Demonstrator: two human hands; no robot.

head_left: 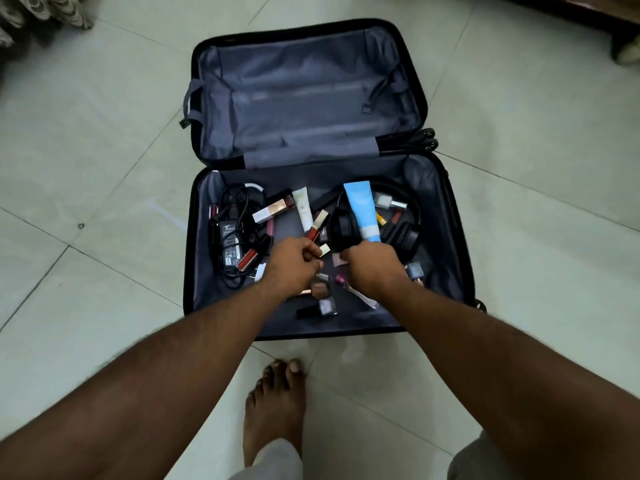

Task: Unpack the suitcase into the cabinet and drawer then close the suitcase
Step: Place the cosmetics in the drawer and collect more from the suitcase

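Suitcase (446, 237): lying wide open on the floor (104, 168) in front of me; the far half shows only grey lining, the near half holds everything I can see.
Left hand (294, 263): my fingers are curled, pinching a small gold-capped cosmetic tube (325, 250) near the middle of the near half.
Right hand (375, 268): closed round the lower end of the blue tube (362, 211), which stands up over the black headphones (398, 226).
Still packed, left side: the black power adapter (230, 244) with its tangled cable, and lip-gloss tubes beside it.
Still packed, middle and right: a white tube (303, 209), nail polish bottles (320, 304), more small cosmetics, and the headphones.
Progress: I judge it early to midway; the far half looks emptied, the near half is still crowded.
Left to do: carry these to the cabinet and drawer, neither in view, then shut the suitcase.
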